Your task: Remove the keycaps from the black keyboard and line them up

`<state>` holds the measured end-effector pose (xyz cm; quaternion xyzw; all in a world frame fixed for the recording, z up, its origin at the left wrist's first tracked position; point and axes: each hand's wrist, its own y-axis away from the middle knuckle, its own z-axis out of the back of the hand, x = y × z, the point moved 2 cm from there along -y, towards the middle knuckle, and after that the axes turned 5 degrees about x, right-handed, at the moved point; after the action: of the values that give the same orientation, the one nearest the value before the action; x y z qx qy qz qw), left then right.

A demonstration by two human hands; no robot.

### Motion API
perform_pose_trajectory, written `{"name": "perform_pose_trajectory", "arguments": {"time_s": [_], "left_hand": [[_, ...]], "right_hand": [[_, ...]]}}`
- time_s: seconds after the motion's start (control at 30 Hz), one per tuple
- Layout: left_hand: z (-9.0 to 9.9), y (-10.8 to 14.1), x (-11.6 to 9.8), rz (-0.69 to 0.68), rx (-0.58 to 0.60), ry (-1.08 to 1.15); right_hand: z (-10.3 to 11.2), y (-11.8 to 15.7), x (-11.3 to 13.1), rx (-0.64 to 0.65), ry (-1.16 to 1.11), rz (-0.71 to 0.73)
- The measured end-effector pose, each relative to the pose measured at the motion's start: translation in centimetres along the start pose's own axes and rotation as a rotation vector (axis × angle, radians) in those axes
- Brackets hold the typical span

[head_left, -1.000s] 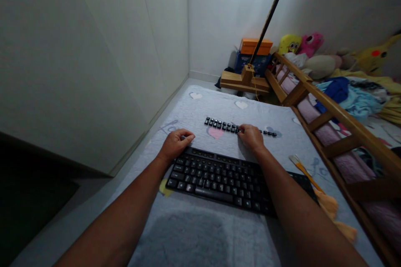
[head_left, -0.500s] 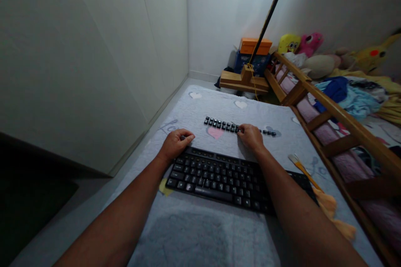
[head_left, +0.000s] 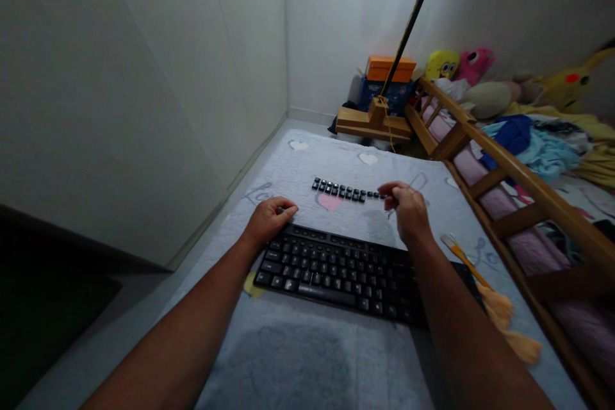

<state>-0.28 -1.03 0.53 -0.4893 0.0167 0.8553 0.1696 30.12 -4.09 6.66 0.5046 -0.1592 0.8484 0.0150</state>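
Behind the top left corner of a black keyboard (head_left: 331, 269), my left hand (head_left: 269, 219) rests on the cloth. Its thumb and fingers are closed together, with a dark spot between them too small to make out. My right hand (head_left: 407, 208) is raised over the right end of a line of loose black keycaps (head_left: 339, 190). Its fingers are loosely apart and I see nothing in them. The keycaps lie in two close rows at the left and a single row at the right, partly behind my fingers. My right forearm hides part of the keyboard's right side.
A brush (head_left: 465, 259) with a yellow handle and an orange cloth (head_left: 500, 311) lie to the right. A wooden bed rail (head_left: 523, 173) runs along that side, and a pale cabinet (head_left: 144, 90) stands at the left. Beyond the far edge is a wooden stand (head_left: 375, 118).
My right hand has lifted off the keycap rows and moved right, its fingers parting. Keycaps that it covered now show. My left hand has stayed in place.
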Motion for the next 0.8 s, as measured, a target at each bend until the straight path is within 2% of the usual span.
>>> {"name": "perform_pose_trajectory", "arguments": {"time_s": [0.1,0.23,0.33,0.47,0.63,0.8], "left_hand": [[0.0,0.1,0.0,-0.010,0.009,-0.019],[0.0,0.2,-0.2,-0.029,0.011,-0.042],[-0.1,0.2,-0.4,-0.033,0.014,-0.051],[-0.1,0.4,-1.3,-0.108,-0.003,-0.141],[-0.3,1.2,-3.3,-0.262,-0.010,-0.247],[-1.0,1.6,-5.3,-0.293,0.014,-0.274]], "right_hand": [[0.8,2.8,1.5,0.022,-0.185,0.008],[0.9,7.1,3.3,0.145,-0.169,-0.137],[0.5,9.3,3.9,0.240,-0.081,-0.159],[-0.4,10.6,3.9,0.289,0.080,-0.097],[-1.4,11.4,4.0,0.268,0.202,-0.007],[-2.2,11.9,3.8,0.260,0.262,0.078]]}}
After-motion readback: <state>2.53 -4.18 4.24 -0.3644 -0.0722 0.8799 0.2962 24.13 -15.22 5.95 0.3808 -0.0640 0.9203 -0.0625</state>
